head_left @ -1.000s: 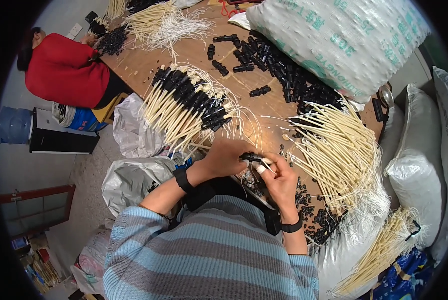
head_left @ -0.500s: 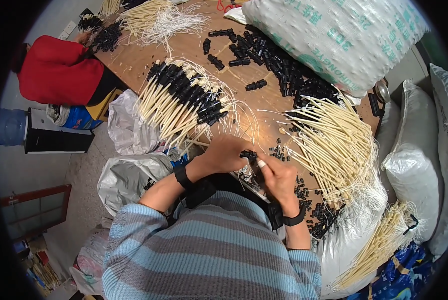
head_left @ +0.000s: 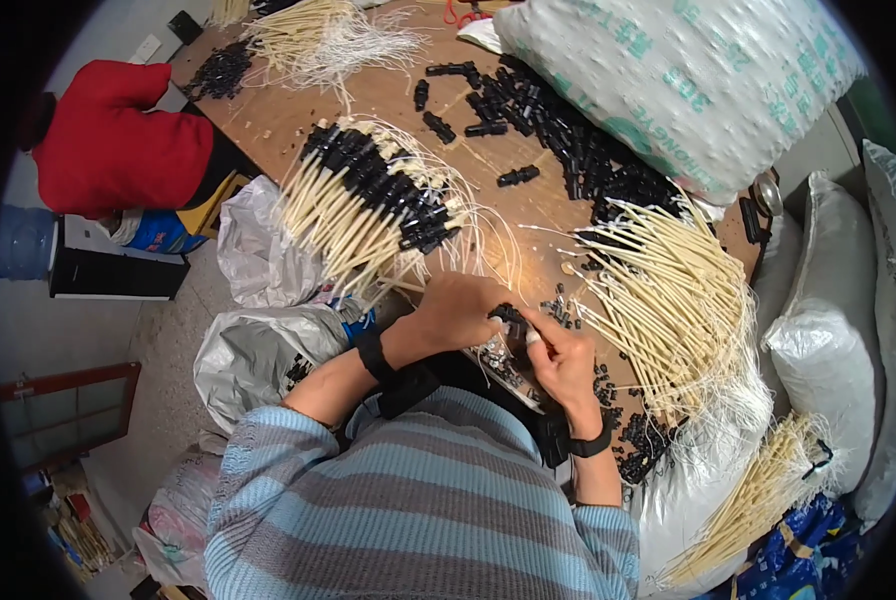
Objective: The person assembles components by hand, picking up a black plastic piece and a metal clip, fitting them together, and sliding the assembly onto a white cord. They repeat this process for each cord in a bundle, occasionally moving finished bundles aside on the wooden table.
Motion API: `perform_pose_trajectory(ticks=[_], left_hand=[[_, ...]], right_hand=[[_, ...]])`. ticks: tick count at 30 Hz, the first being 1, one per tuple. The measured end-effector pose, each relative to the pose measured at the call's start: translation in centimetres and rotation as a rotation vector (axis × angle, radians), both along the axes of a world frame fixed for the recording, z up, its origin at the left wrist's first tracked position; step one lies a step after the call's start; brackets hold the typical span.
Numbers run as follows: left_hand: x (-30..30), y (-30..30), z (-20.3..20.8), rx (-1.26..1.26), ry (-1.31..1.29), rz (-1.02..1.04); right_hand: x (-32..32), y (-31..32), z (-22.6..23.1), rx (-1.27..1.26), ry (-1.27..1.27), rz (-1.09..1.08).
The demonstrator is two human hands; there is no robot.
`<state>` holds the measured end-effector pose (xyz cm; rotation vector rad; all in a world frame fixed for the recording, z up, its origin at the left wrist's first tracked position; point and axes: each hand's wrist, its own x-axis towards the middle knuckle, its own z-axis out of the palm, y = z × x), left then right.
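Close to the table's near edge, my left hand (head_left: 460, 312) is closed around a short black plastic fitting (head_left: 508, 314). My right hand (head_left: 564, 362) meets it from the other side, thumb and index finger pinching at its end; white wrapping covers a fingertip. Fingers partly hide the fitting. Beyond my left hand lies a bundle of cream-coloured thin tubes (head_left: 333, 235) with black fittings (head_left: 376, 185) on them and white strings. Right of my right hand, a spread of cream tubes (head_left: 668, 300) with white string ends rests beside small black pieces (head_left: 643, 445).
A heap of black fittings (head_left: 578, 140) lies in front of a large stuffed white sack (head_left: 688, 80). More sacks (head_left: 818, 300) stand on the right. At far left, a person in red (head_left: 118, 140) sits by the table (head_left: 268, 125). An open grey bag (head_left: 258, 355) is at my left.
My hands stay together at the fitting, with small finger shifts; it now looks tilted. The person in red has shifted, and their hand no longer shows by the dark pile.
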<state>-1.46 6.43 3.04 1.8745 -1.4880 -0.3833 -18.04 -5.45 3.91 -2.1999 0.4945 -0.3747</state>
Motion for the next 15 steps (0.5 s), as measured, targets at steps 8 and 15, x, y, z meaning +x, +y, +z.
perform_pose_trajectory(ticks=[8, 15], left_hand=[[-0.5, 0.4, 1.1, -0.127, -0.278, -0.144], [6.4, 1.2, 0.8, -0.383, -0.520, 0.276]], right_hand=[[1.2, -0.1, -0.1, 0.486, 0.244, -0.072], [2.0, -1.2, 1.6, 0.109, -0.227, -0.373]])
